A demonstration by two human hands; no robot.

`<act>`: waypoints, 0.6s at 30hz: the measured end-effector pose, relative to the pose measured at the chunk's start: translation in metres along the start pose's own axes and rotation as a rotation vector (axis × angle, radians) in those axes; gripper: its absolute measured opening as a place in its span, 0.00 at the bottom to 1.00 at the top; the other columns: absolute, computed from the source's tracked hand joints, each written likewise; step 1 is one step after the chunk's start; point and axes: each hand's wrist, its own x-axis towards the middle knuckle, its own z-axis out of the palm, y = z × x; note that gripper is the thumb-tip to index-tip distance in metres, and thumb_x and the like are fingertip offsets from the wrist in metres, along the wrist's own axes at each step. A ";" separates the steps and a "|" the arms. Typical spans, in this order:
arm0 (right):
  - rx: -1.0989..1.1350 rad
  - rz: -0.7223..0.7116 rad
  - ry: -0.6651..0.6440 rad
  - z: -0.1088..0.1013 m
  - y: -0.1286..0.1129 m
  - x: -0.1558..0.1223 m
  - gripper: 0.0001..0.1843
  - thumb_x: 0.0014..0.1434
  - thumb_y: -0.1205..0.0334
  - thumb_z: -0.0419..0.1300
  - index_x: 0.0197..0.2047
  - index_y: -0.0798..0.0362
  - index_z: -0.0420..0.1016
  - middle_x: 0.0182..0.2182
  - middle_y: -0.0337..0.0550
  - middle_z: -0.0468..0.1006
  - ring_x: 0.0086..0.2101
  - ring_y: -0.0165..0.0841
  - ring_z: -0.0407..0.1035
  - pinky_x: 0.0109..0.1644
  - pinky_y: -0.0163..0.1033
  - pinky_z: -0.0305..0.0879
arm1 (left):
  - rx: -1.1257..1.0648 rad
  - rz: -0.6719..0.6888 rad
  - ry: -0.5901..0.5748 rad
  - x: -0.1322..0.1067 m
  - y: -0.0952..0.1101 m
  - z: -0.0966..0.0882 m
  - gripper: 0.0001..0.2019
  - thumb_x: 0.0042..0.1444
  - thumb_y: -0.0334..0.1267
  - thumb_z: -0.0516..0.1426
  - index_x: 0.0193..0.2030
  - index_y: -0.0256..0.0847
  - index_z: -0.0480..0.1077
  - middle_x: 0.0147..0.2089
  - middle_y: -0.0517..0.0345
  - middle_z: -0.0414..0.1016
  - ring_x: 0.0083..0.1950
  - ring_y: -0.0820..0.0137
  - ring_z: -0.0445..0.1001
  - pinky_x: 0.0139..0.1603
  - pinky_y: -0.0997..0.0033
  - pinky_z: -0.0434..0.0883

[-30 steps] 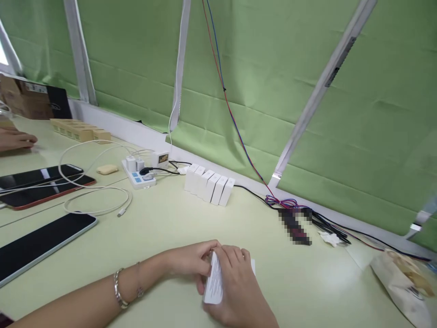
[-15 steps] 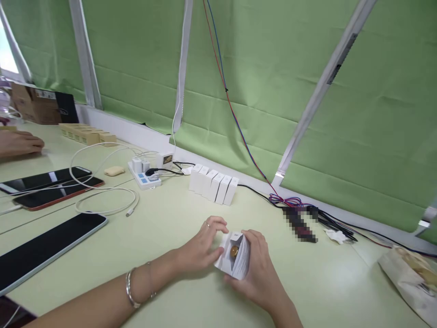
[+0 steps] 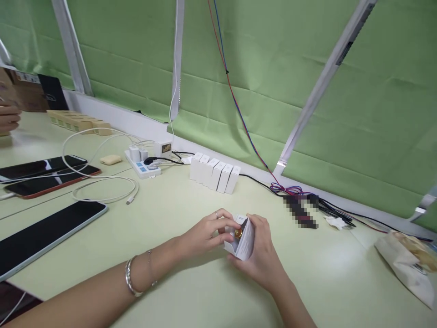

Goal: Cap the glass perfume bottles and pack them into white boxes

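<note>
Both hands meet over the pale green table [image 3: 177,214] near its middle. My right hand [image 3: 261,255] grips a small white box [image 3: 244,241] with printed text on its side, its top flap open. A small yellow-brown object [image 3: 238,233] shows in the opening. The fingers of my left hand [image 3: 208,232], with a ring and a bracelet at the wrist, are pinched at that opening, touching the yellow-brown object.
A row of several white boxes [image 3: 215,175] stands behind the hands. A power strip [image 3: 143,165], white cables [image 3: 102,191], two phones [image 3: 44,177] and a tablet [image 3: 44,234] lie left. Dark cables [image 3: 324,214] and a paper bag [image 3: 406,266] are right. Another person's hand [image 3: 7,119] rests far left.
The box went from closed and held edge-on to open at the top, showing the yellow-brown object. My left fingers moved onto the opening.
</note>
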 end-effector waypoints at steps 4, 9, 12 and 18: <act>0.020 0.046 -0.043 -0.001 -0.002 0.002 0.42 0.44 0.56 0.65 0.57 0.53 0.48 0.51 0.55 0.61 0.52 0.46 0.58 0.53 0.52 0.60 | 0.078 -0.089 -0.065 0.001 0.003 -0.002 0.16 0.55 0.40 0.57 0.51 0.51 0.69 0.48 0.57 0.63 0.32 0.78 0.70 0.37 0.75 0.71; 0.044 0.184 -0.188 -0.002 -0.005 0.004 0.42 0.45 0.54 0.63 0.60 0.53 0.49 0.55 0.53 0.59 0.56 0.45 0.53 0.59 0.51 0.55 | 0.342 -0.097 -0.045 0.004 0.006 -0.002 0.14 0.57 0.37 0.55 0.50 0.50 0.71 0.35 0.61 0.70 0.33 0.75 0.70 0.37 0.77 0.67; 0.050 0.227 -0.255 -0.003 -0.010 0.005 0.43 0.45 0.54 0.63 0.61 0.55 0.49 0.57 0.52 0.58 0.57 0.43 0.51 0.60 0.50 0.52 | 0.455 -0.108 -0.043 0.003 0.005 -0.001 0.14 0.56 0.37 0.55 0.49 0.53 0.71 0.34 0.63 0.72 0.34 0.73 0.70 0.37 0.77 0.64; 0.069 0.259 -0.420 -0.004 -0.016 0.008 0.41 0.46 0.53 0.62 0.61 0.53 0.53 0.57 0.49 0.59 0.57 0.41 0.53 0.60 0.46 0.52 | 0.399 -0.178 -0.159 0.003 -0.004 -0.002 0.09 0.52 0.36 0.55 0.38 0.48 0.75 0.31 0.63 0.71 0.31 0.73 0.68 0.31 0.77 0.62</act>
